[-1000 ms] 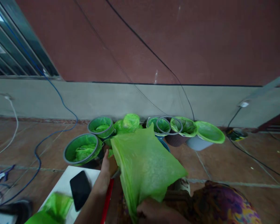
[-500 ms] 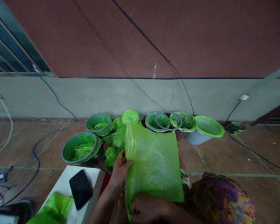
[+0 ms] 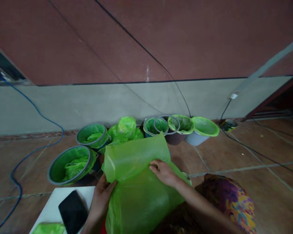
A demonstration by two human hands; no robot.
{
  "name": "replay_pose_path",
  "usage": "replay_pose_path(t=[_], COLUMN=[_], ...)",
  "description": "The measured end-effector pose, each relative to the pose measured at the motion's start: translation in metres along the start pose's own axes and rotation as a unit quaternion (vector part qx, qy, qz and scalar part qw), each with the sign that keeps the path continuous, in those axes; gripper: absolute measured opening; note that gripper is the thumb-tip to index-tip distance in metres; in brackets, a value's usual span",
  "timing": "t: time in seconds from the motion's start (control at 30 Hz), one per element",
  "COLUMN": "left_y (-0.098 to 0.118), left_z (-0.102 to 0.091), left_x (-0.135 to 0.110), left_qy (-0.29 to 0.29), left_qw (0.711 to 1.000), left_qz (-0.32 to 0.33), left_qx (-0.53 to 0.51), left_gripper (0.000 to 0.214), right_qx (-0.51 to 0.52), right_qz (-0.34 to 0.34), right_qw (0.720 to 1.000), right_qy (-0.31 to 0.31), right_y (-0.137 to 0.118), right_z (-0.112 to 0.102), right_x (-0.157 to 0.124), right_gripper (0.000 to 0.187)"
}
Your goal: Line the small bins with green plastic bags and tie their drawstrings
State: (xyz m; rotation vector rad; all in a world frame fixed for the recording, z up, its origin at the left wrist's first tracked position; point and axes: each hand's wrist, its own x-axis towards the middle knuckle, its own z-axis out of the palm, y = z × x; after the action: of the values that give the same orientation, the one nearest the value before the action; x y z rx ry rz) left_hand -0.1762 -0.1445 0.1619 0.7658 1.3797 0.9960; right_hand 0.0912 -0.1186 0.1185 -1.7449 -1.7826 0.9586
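A large green plastic bag (image 3: 141, 191) lies spread over my lap, its far part folded over toward me. My left hand (image 3: 101, 195) grips the bag's left edge between thumb and fingers. Across the middle of the sheet, my right hand (image 3: 162, 170) pinches the plastic at the fold, fingers curled. Beyond the bag stands a heap of bunched green bags (image 3: 125, 128). A white box or small table (image 3: 47, 204) at lower left bears a black phone or tablet (image 3: 73, 211) and another folded green bag (image 3: 48, 228).
Along the wall stand several bin-lined buckets, among them a left front bucket (image 3: 69, 165), a bucket behind it (image 3: 91, 135) and a pale bucket (image 3: 202, 130). A grey ring (image 3: 166, 125) rests over two buckets. A blue cable (image 3: 34, 151) and a black cable (image 3: 258, 153) cross the tiles.
My right hand has moved from the bag's near edge up to its middle. The bag's far part is now folded over and spread wider. The view has shifted right.
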Motion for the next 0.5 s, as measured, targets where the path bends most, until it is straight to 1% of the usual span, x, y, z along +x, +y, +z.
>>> replay_pose_path(t=[0.1, 0.2, 0.23, 0.3, 0.33, 0.4, 0.43, 0.47, 0.5], left_y=[-0.001, -0.007, -0.009, -0.013, -0.014, -0.016, -0.016, -0.017, -0.017], left_z=[-0.018, -0.043, -0.051, -0.067, -0.075, -0.086, -0.09, -0.094, -0.096], left_x=[-0.01, -0.016, -0.016, -0.016, -0.015, -0.011, -0.009, -0.007, -0.005], left_qy=[0.006, 0.045, 0.065, 0.102, 0.117, 0.138, 0.143, 0.146, 0.151], left_qw=[1.0, 0.998, 0.997, 0.994, 0.992, 0.99, 0.989, 0.988, 0.988], left_qz=[-0.022, -0.042, -0.043, -0.033, -0.025, -0.012, -0.009, -0.008, -0.004], left_qx=[-0.017, -0.009, 0.0, 0.017, 0.025, 0.035, 0.038, 0.041, 0.042], left_gripper=[0.069, 0.073, 0.07, 0.062, 0.057, 0.048, 0.045, 0.042, 0.039], right_qx=[0.008, 0.038, 0.047, 0.06, 0.065, 0.094, 0.126, 0.171, 0.221], right_qz=[0.018, 0.034, 0.055, 0.117, 0.149, 0.199, 0.214, 0.221, 0.218], right_qw=[0.999, 0.998, 0.997, 0.991, 0.987, 0.975, 0.969, 0.96, 0.951], right_qy=[-0.025, -0.038, -0.036, -0.02, -0.008, 0.014, 0.02, 0.017, 0.006], right_y=[0.018, 0.033, 0.038, 0.048, 0.053, 0.06, 0.061, 0.062, 0.061], right_z=[0.029, 0.051, 0.056, 0.066, 0.07, 0.076, 0.077, 0.077, 0.076], right_x=[0.008, 0.014, 0.017, 0.024, 0.028, 0.032, 0.033, 0.033, 0.031], right_gripper=[0.028, 0.029, 0.027, 0.023, 0.025, 0.04, 0.049, 0.055, 0.057])
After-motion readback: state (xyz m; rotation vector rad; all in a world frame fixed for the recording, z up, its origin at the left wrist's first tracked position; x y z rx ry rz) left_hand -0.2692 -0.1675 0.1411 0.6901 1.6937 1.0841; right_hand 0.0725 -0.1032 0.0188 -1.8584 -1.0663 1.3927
